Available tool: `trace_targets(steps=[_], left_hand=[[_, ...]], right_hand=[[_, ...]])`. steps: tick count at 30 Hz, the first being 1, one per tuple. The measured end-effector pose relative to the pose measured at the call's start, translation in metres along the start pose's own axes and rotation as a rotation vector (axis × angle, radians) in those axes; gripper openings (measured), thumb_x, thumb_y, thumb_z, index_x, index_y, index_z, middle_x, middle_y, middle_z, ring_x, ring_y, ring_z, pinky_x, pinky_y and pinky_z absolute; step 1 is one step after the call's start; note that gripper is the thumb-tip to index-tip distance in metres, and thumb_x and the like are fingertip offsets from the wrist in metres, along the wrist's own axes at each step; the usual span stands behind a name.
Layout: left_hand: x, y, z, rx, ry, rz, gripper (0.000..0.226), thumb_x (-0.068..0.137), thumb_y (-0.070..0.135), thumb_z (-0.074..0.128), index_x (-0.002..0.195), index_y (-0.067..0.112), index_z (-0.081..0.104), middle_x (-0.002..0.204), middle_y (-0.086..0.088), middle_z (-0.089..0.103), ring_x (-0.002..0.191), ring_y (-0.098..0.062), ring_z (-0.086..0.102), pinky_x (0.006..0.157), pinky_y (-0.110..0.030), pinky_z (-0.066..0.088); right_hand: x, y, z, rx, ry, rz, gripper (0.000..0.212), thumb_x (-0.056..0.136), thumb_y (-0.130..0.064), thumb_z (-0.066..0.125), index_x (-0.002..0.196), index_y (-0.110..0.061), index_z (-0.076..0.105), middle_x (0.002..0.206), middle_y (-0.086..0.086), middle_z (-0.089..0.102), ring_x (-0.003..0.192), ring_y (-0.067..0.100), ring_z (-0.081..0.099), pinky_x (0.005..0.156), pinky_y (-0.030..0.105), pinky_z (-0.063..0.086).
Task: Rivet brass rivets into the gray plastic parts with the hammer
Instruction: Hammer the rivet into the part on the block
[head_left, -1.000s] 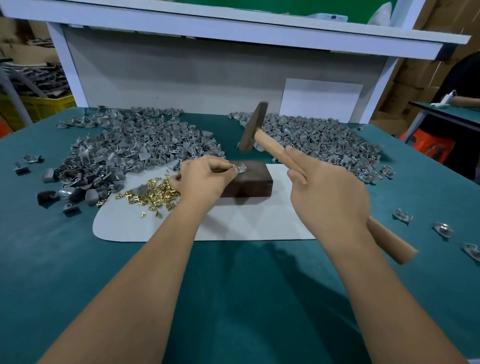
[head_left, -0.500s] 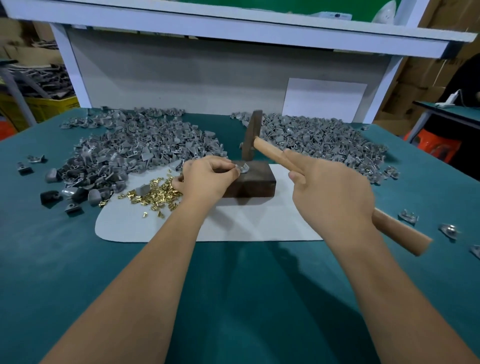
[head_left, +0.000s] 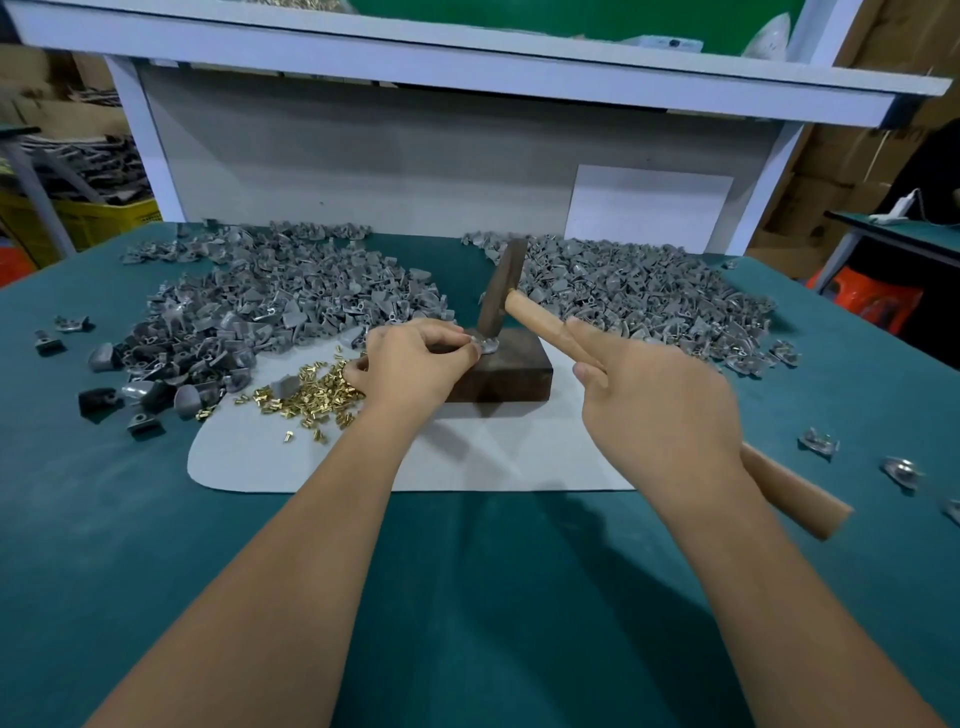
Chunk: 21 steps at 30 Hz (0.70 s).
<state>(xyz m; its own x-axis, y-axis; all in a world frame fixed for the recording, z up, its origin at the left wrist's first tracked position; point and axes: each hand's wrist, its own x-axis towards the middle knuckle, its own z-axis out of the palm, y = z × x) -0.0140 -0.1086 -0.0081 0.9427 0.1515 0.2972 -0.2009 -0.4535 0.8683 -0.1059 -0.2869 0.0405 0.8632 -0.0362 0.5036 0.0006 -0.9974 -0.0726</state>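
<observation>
Both hands as before: left hand (head_left: 415, 366) pinching gray part (head_left: 485, 344) on block (head_left: 501, 374), right hand (head_left: 654, 410) gripping hammer (head_left: 535, 317), head again down.

Hammer head down on the part

Over the last second the hammer (head_left: 524, 312) swings from raised to lowered: its dark head, earlier lifted clear above the wooden block (head_left: 506, 371) and tilted toward the upper left of the frame, now stands nearly upright at frame centre with its lower face on the gray part (head_left: 487, 344) atop the block. The right hand (head_left: 660, 410) gripping the wooden handle drops slightly with it, and the handle's butt end at the right of the frame now sits lower than a second ago.
</observation>
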Motion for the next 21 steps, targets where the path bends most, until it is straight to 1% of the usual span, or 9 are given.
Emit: trace_targets(steps=[2,4,6,8,10,13,16,19,21], left_hand=[[-0.001,0.000,0.000,-0.026,-0.005,0.003,0.028,0.080,0.034,0.079,0.059,0.046,0.063,0.091,0.025,0.064,0.121,-0.018,0.052,0.109,-0.051,0.033],[0.000,-0.001,0.003,-0.038,0.015,-0.002,0.029,0.079,0.032,0.080,0.059,0.045,0.064,0.088,0.026,0.065,0.123,-0.016,0.051,0.110,-0.047,0.029],[0.000,-0.001,0.004,0.006,0.049,-0.023,0.029,0.078,0.035,0.080,0.057,0.045,0.064,0.084,0.029,0.063,0.123,-0.010,0.048,0.106,-0.042,0.024],[0.002,-0.003,0.004,-0.032,0.018,-0.011,0.030,0.078,0.033,0.081,0.056,0.045,0.064,0.086,0.028,0.064,0.122,-0.014,0.051,0.109,-0.044,0.028],[0.002,-0.003,0.004,-0.022,-0.001,-0.005,0.032,0.079,0.033,0.080,0.055,0.047,0.063,0.088,0.028,0.064,0.121,-0.016,0.053,0.109,-0.050,0.032],[0.001,-0.002,0.002,0.041,0.026,-0.006,0.030,0.078,0.039,0.078,0.054,0.047,0.062,0.087,0.031,0.062,0.122,-0.015,0.051,0.108,-0.052,0.029],[0.002,-0.006,0.003,-0.047,0.002,0.008,0.031,0.079,0.033,0.080,0.054,0.045,0.065,0.090,0.026,0.066,0.122,-0.017,0.053,0.111,-0.050,0.031],[0.002,-0.006,0.004,-0.043,-0.003,0.013,0.032,0.079,0.033,0.080,0.054,0.046,0.065,0.091,0.025,0.067,0.122,-0.017,0.053,0.110,-0.050,0.032],[0.002,-0.004,0.004,-0.016,-0.002,0.012,0.037,0.079,0.035,0.079,0.050,0.051,0.064,0.091,0.028,0.066,0.120,-0.018,0.055,0.108,-0.050,0.035]], right_hand=[[0.004,0.000,-0.004,0.008,0.012,0.008,0.040,0.096,-0.035,0.047,0.133,-0.048,0.044,0.090,0.001,0.068,0.081,0.028,0.062,0.057,0.031,0.031],[0.006,-0.001,-0.006,0.031,0.078,0.025,0.039,0.095,-0.034,0.048,0.132,-0.046,0.046,0.084,0.002,0.067,0.073,0.030,0.061,0.053,0.030,0.030],[0.004,-0.004,-0.005,0.045,0.115,0.039,0.040,0.095,-0.033,0.049,0.133,-0.045,0.046,0.075,0.002,0.063,0.065,0.029,0.055,0.051,0.030,0.029],[-0.001,-0.007,-0.002,0.004,0.064,0.006,0.039,0.096,-0.033,0.047,0.132,-0.045,0.045,0.068,0.000,0.052,0.061,0.025,0.044,0.049,0.029,0.026],[-0.002,-0.008,0.000,-0.020,0.012,-0.019,0.036,0.096,-0.032,0.046,0.130,-0.044,0.045,0.073,0.000,0.057,0.063,0.022,0.039,0.050,0.029,0.024],[0.006,-0.005,-0.005,0.048,0.028,0.008,0.031,0.094,-0.031,0.049,0.123,-0.041,0.052,0.083,-0.001,0.067,0.066,0.025,0.048,0.052,0.029,0.028],[0.006,-0.003,-0.004,0.078,0.075,0.035,0.038,0.095,-0.033,0.048,0.131,-0.043,0.048,0.087,0.002,0.069,0.076,0.030,0.061,0.056,0.030,0.032],[-0.003,-0.004,0.000,0.033,0.089,0.026,0.035,0.095,-0.034,0.046,0.129,-0.042,0.048,0.079,0.004,0.063,0.070,0.030,0.058,0.056,0.031,0.030],[-0.006,-0.005,0.002,0.001,0.062,-0.021,0.031,0.095,-0.033,0.046,0.125,-0.039,0.050,0.077,0.003,0.062,0.068,0.030,0.057,0.056,0.031,0.029]])
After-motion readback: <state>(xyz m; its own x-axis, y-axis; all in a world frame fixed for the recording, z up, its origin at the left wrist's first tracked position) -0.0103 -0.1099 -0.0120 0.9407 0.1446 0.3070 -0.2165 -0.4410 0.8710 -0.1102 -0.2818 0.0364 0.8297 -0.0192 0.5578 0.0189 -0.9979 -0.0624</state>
